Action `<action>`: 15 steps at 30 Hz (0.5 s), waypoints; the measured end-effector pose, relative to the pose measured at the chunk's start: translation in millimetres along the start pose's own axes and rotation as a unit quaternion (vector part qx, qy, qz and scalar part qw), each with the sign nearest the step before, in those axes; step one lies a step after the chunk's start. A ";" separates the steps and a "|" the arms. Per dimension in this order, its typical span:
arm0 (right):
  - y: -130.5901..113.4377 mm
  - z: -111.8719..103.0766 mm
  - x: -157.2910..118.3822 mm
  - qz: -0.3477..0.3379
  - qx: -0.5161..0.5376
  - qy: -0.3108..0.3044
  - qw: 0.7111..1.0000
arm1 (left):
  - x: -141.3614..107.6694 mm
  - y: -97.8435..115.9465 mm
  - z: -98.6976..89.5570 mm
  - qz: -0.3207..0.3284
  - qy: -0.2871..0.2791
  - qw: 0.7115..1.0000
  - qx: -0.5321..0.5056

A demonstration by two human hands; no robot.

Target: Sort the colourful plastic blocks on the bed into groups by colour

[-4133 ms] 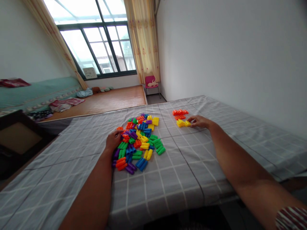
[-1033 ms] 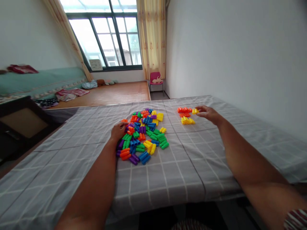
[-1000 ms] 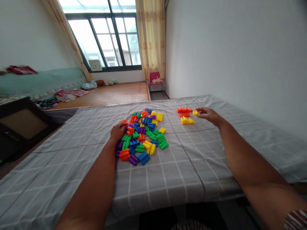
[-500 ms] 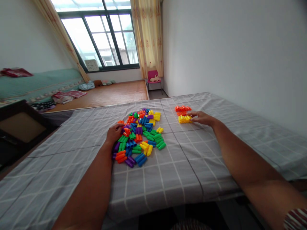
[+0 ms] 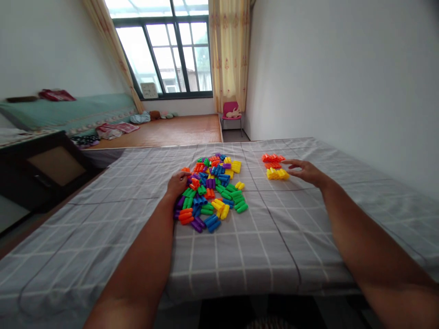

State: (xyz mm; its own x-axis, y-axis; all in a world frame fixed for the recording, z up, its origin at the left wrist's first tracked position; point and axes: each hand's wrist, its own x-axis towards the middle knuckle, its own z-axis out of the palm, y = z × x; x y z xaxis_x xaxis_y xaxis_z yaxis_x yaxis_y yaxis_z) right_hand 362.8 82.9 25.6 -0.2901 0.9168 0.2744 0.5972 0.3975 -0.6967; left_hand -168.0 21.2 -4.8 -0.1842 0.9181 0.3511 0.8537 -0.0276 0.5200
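Centre right, the right hand (image 5: 306, 172) spread beside yellow tube blocks (image 5: 276, 174), seemingly between placements, needing another; the left hand (image 5: 177, 183) hid its grip.

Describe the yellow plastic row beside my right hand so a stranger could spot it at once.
On the grey cloth with white grid lines, find the multicoloured heap of plastic tube pieces, then look right. There, by the bare right hand, the yellow plastic row lies nearest the viewer; it alone is yellow, with two orange-red plastic rows behind.
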 end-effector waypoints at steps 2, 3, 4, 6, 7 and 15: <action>-3.2 3.2 1.6 -0.001 -0.003 0.025 1.000 | 0.4 -0.8 1.2 0.000 -0.002 1.000 0.003; -4.6 4.8 2.5 0.001 -0.008 0.040 0.999 | 0.7 -1.3 1.7 0.000 -0.003 1.000 0.003; -5.6 5.9 3.3 0.003 -0.013 0.055 0.998 | 1.1 -1.7 2.3 0.000 -0.003 1.000 0.003; -6.3 6.2 4.0 0.013 -0.012 0.077 0.997 | 1.8 -2.6 3.3 0.000 0.000 1.000 0.000; -5.8 5.3 3.6 0.021 -0.004 0.080 0.997 | 2.1 -2.9 3.8 -0.001 0.003 1.000 -0.001; 8.0 3.2 -4.3 0.067 0.042 -0.047 0.996 | 3.3 -4.7 5.7 0.009 -0.002 1.000 0.011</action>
State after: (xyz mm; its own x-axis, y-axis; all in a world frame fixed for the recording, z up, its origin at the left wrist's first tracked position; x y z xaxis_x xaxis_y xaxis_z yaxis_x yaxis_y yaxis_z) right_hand 366.5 82.1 16.7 -0.2830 0.9521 0.1156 0.5716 0.2642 -0.7769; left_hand -169.9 26.6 -10.6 -0.1668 0.9187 0.3579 0.8676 -0.0357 0.4961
